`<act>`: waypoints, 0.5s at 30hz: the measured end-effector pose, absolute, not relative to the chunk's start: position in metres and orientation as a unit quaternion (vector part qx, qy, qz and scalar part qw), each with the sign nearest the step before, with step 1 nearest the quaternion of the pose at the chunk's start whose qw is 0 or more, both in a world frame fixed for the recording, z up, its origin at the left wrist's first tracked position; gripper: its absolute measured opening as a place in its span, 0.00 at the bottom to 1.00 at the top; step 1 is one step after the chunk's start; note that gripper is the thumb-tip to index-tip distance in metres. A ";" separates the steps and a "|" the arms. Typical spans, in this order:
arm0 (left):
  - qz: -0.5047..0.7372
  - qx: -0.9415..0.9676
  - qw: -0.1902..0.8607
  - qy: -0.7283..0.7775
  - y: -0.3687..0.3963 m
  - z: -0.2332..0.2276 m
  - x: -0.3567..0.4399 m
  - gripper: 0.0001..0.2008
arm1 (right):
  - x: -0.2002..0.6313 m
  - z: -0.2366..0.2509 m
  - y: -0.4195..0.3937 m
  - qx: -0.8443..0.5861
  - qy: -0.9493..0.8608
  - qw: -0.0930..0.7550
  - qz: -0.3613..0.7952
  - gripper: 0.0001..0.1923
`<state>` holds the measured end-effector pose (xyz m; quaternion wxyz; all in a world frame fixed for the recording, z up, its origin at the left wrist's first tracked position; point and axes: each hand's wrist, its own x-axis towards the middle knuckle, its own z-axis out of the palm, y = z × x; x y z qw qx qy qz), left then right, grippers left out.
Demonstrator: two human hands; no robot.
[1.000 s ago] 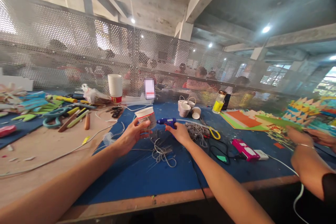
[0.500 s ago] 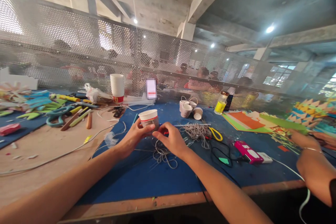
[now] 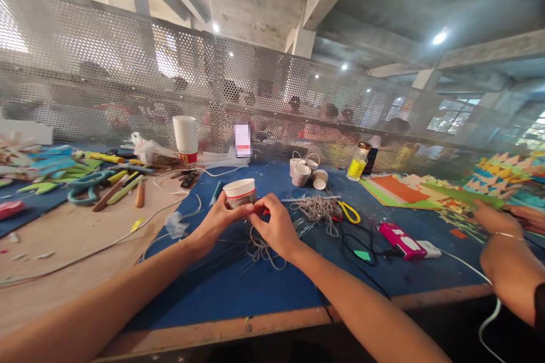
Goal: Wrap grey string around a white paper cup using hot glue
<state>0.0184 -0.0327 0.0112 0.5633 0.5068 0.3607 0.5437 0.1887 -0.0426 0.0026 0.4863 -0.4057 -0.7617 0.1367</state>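
My left hand [image 3: 219,218] is closed around a white paper cup [image 3: 239,187] with a red line under its rim. Grey cord covers the lower part of the cup, which stands upright, slightly tilted, above the blue mat. At the cup's lower right side, my right hand [image 3: 275,224] is pinched on grey cord, its fingertips close to my left thumb. A loose loop of the cord [image 3: 266,252] hangs or lies just below my hands. The cup's underside is hidden by my fingers.
Behind are small cord-wrapped cups [image 3: 301,173], a cord bundle [image 3: 319,208], yellow-handled scissors [image 3: 349,212] and a glass bottle [image 3: 357,164]. A pink device [image 3: 398,240] lies right. Stacked paper cups [image 3: 185,139] and blue scissors [image 3: 89,187] are left. Another person's arm [image 3: 502,249] works at right.
My right hand has come in closer against the cup's side, its fingers now pinched near my left thumb. The cup has shifted slightly in view and stays in my left hand.
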 end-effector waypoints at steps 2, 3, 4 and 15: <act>0.538 0.498 0.584 0.347 -0.032 0.011 0.017 0.32 | 0.191 0.005 -0.043 -0.409 -0.740 0.503 0.179 0.04; 0.534 0.493 0.596 0.342 -0.031 0.010 0.016 0.31 | 0.192 0.005 -0.042 -0.413 -0.726 0.511 0.204 0.04; 0.527 0.491 0.607 0.337 -0.031 0.010 0.016 0.31 | 0.194 0.006 -0.040 -0.415 -0.712 0.519 0.229 0.05; 0.474 0.515 0.639 0.318 -0.038 0.012 0.018 0.27 | 0.209 0.006 -0.025 -0.422 -0.655 0.541 0.317 0.12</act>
